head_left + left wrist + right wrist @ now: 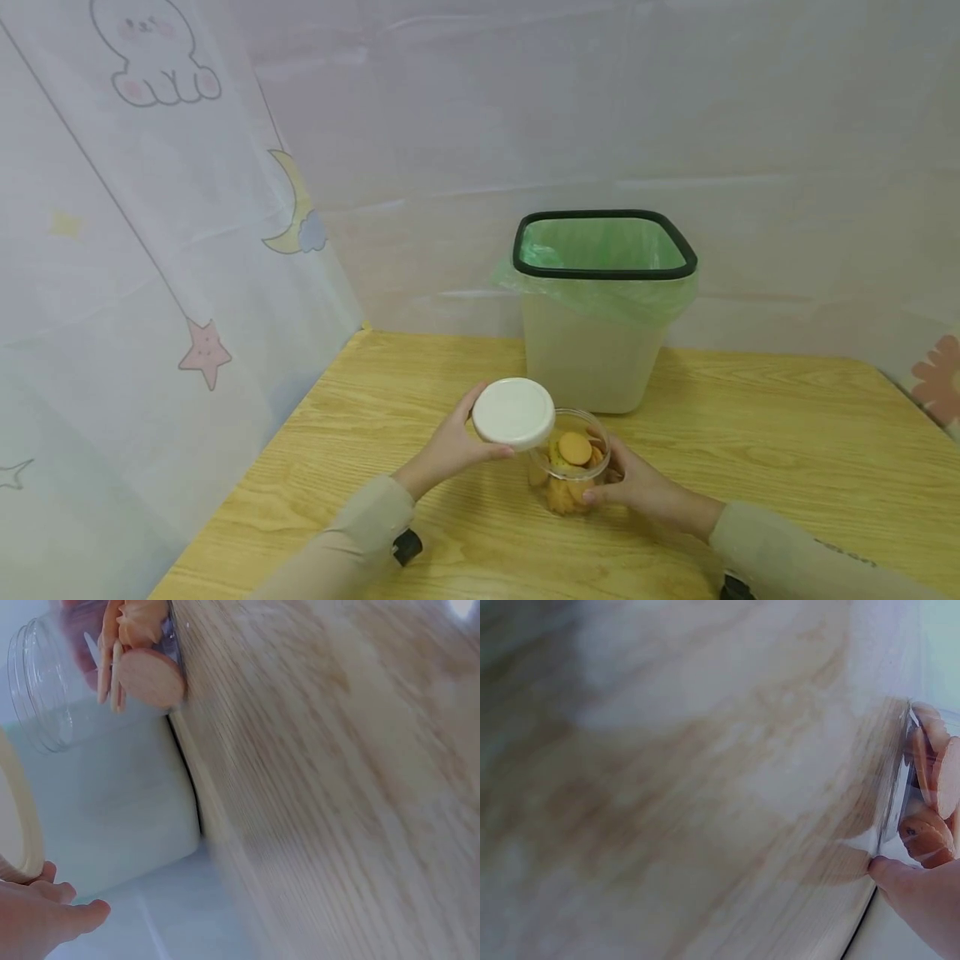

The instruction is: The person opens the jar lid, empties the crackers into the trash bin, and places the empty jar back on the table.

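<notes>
My left hand (459, 440) grips a round white lid (513, 412) by its edge, raised to the left of the jar's open mouth. In the head view the lid overlaps a bit of the jar's rim. A clear jar (542, 487) stands upright on the wooden table (420, 367), partly filled with round and ridged cookies (575, 448). My right hand (637, 487) holds the jar from its right side, thumb near the front. In the left wrist view, the lid (16, 817) is cut off by the frame edge, beside the left fingers (82, 915).
Just behind the jar stands a pale bin (585, 350) with a black rim (607, 273) and a green bag liner (637, 300) folded over its top. A printed cloth (420, 167) hangs along the back and left of the table.
</notes>
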`<state>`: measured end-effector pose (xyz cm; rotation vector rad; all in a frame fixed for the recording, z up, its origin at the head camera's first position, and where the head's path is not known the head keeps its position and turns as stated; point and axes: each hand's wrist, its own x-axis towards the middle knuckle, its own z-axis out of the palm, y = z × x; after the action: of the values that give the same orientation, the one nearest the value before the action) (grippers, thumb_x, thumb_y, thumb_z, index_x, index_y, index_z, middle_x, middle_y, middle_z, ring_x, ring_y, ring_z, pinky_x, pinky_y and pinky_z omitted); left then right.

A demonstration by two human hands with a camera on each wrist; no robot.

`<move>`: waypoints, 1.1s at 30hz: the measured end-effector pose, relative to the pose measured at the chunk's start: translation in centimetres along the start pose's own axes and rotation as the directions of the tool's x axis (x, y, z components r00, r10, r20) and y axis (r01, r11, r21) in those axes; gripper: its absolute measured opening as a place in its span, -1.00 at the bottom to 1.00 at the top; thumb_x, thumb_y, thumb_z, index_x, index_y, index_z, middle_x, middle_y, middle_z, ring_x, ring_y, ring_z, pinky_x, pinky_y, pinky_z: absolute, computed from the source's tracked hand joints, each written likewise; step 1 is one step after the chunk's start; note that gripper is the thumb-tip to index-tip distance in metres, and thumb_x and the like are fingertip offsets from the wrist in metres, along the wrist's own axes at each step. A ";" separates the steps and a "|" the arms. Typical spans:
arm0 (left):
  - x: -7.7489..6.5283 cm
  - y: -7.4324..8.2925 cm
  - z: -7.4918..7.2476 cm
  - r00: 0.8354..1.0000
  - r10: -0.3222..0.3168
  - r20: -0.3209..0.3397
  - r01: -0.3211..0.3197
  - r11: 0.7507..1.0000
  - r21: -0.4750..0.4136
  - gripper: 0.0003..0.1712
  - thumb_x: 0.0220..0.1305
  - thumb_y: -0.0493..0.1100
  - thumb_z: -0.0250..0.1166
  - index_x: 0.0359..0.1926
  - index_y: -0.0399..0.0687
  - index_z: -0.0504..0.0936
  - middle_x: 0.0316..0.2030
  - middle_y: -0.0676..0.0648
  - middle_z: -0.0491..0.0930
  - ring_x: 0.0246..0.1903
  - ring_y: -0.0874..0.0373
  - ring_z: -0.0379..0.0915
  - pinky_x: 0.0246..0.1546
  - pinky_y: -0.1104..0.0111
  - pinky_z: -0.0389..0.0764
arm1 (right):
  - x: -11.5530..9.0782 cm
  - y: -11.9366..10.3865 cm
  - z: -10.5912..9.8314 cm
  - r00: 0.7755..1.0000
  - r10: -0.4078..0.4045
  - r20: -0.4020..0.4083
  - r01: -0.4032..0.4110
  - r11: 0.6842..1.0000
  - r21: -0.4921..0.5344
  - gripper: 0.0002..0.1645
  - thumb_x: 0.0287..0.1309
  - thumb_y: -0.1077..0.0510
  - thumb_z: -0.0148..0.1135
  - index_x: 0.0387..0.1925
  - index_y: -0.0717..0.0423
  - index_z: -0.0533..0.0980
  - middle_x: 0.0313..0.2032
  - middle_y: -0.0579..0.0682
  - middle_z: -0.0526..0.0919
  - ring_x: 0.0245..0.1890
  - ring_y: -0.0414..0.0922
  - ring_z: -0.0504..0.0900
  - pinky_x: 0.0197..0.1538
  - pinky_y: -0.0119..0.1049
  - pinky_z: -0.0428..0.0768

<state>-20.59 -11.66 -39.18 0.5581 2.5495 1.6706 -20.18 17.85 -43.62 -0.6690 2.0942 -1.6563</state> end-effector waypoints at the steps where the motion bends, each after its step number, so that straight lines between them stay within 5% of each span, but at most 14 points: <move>1: 0.0 -0.1 -0.1 1.000 0.000 -0.003 0.000 1.000 -0.003 0.24 -0.08 -0.05 0.61 0.49 -0.25 0.03 0.43 -0.32 0.08 0.40 -0.25 -0.04 0.27 -0.25 0.08 | 0.0 0.0 0.0 1.000 -0.002 0.004 0.002 1.000 -0.001 0.20 0.17 0.22 0.36 0.45 0.41 -0.33 0.36 0.60 -0.16 0.36 0.48 -0.09 0.30 0.33 0.06; 33: -1.3 -2.1 -2.0 0.998 -0.032 -0.046 0.033 0.999 0.028 0.29 -0.13 -0.04 0.63 0.49 -0.29 0.01 0.45 -0.32 0.01 0.41 -0.29 -0.11 0.27 -0.29 0.00 | -0.1 -0.2 0.0 1.000 0.018 0.017 -0.017 1.000 -0.010 0.19 0.20 0.22 0.34 0.47 0.37 -0.34 0.37 0.58 -0.18 0.34 0.49 -0.04 0.27 0.31 0.17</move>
<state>-20.45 -14.59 -40.45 0.4829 2.6036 1.6570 -20.13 17.88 -43.41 -0.6638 2.0921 -1.6258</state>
